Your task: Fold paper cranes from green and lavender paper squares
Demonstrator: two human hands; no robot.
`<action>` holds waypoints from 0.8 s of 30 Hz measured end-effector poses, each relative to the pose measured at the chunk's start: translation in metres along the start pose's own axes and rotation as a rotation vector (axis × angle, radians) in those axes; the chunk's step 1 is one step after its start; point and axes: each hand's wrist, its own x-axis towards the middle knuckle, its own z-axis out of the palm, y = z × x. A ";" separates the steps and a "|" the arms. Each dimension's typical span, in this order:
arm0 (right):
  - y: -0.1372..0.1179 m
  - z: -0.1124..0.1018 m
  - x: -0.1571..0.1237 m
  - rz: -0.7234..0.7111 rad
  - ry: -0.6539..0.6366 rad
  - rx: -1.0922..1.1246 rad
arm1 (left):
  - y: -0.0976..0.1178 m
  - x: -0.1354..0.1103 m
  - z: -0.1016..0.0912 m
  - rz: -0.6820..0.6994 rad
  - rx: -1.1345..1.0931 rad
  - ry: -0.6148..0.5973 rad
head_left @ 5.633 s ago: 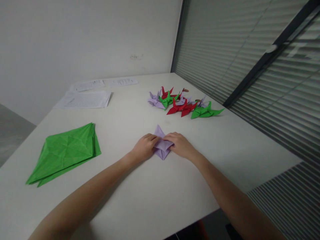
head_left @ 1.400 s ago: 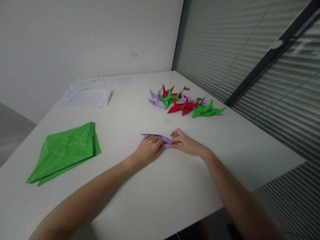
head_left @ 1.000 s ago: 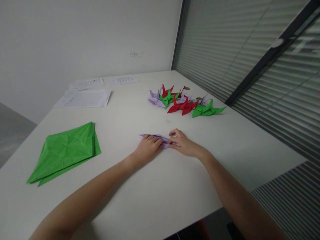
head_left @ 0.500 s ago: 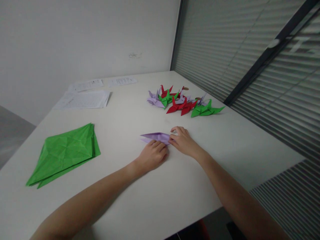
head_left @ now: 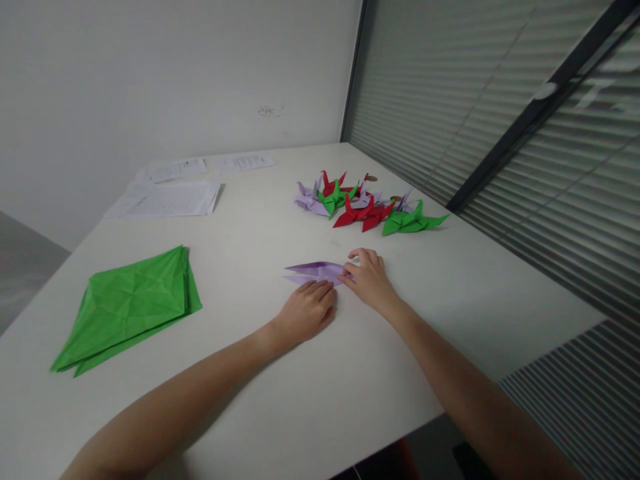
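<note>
A folded piece of purple origami paper (head_left: 320,269) lies on the white table, long and narrow, with two pointed ends apart on its left. My left hand (head_left: 309,310) rests palm down at its near edge, fingers laid out flat and fingertips touching the paper. At the right end, my right hand (head_left: 367,277) pinches the paper between thumb and forefinger, the other fingers curled above. That end is partly hidden by the hand.
Several folded paper cranes (head_left: 370,210) in red, green and purple stand beyond my hands. Creased green paper sheets (head_left: 133,293) lie in a stack at the left. Printed sheets (head_left: 170,199) are at the back left. A window with blinds (head_left: 450,100) borders the right side.
My right hand has shifted slightly right and away from me, still on the paper. The fingers of my left hand have flattened out, and the paper has moved a little right.
</note>
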 end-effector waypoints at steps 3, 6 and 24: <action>0.002 0.002 0.001 0.009 0.010 -0.003 | 0.000 0.001 0.001 -0.006 0.019 -0.004; 0.005 0.003 0.001 -0.003 0.014 0.001 | 0.000 0.001 0.003 -0.020 0.021 -0.007; 0.026 0.007 0.004 0.090 -0.151 0.639 | -0.003 -0.002 -0.008 -0.178 0.085 -0.068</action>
